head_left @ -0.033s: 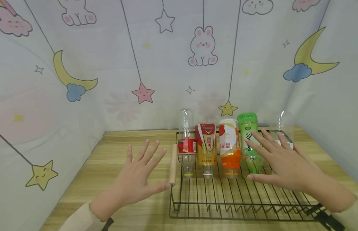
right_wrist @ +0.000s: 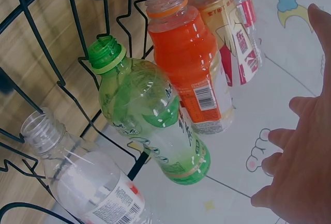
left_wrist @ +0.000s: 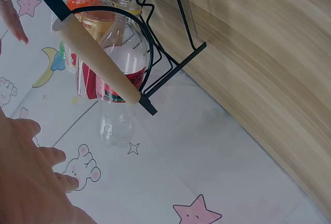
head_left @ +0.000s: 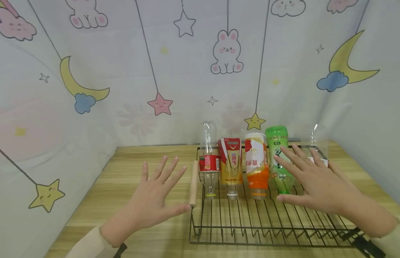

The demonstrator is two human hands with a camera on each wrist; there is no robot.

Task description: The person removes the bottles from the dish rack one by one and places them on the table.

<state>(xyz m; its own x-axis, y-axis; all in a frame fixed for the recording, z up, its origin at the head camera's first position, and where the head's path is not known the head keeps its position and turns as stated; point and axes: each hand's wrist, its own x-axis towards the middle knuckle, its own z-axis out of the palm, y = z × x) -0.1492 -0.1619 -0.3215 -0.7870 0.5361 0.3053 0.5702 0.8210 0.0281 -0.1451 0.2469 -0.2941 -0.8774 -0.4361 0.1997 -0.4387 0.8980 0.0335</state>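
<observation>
Both hands hover with fingers spread and hold nothing. My left hand (head_left: 151, 197) is left of a black wire rack (head_left: 251, 227), its thumb tip overlapping the lower end of the rack's wooden handle (head_left: 194, 184). My right hand (head_left: 319, 182) is over the rack's right side. Lined up in the rack, necks toward me, are a clear bottle with a red label (head_left: 209, 163), a red-and-yellow bottle (head_left: 231, 161), an orange-and-white bottle (head_left: 258, 179) and a green bottle (head_left: 277, 134). Partly hidden behind my right hand is another clear bottle (right_wrist: 77, 167); its mouth is uncapped in the right wrist view.
The rack stands on a wood-grain table (head_left: 122, 172), whose surface shows left of it. Behind and at both sides hangs a pale cloth (head_left: 187, 79) printed with stars, moons and rabbits. Black straps (head_left: 367, 247) circle the wrists.
</observation>
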